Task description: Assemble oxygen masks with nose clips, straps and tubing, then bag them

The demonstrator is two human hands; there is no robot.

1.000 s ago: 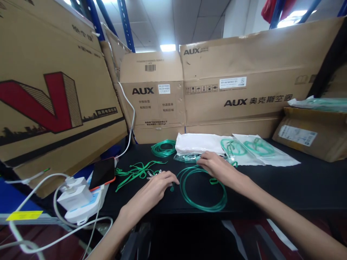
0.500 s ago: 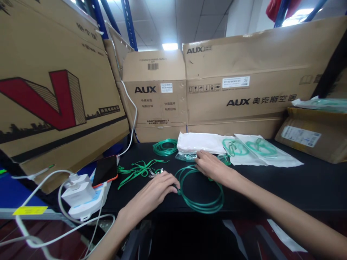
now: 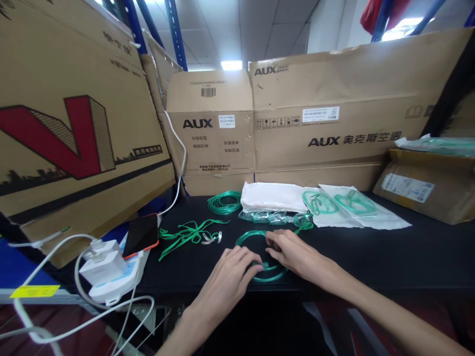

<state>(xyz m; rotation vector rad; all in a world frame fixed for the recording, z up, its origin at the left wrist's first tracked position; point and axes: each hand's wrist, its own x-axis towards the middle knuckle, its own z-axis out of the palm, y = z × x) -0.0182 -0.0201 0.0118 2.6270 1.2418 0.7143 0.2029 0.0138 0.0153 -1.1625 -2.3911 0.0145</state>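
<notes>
A loose coil of green clear tubing lies on the black table in front of me. My left hand is closed at the coil's near left side, thumb and fingers pinching the tubing around a pale green end piece. My right hand reaches over the coil's right part, fingers curled inward; what lies between its fingertips is hidden. Just beyond the hands lie clear bagged pieces with a green strap. Left of them rest green elastic straps and small metal strips.
Another green tubing coil lies at the back beside a stack of white packets. Flat packets hold more tubing. A phone and power strip with cables sit left. Cardboard boxes wall the back.
My right hand has come back from the bagged pieces toward me. My left hand has moved right, away from the metal strips, and the coil now looks smaller beneath both hands.
</notes>
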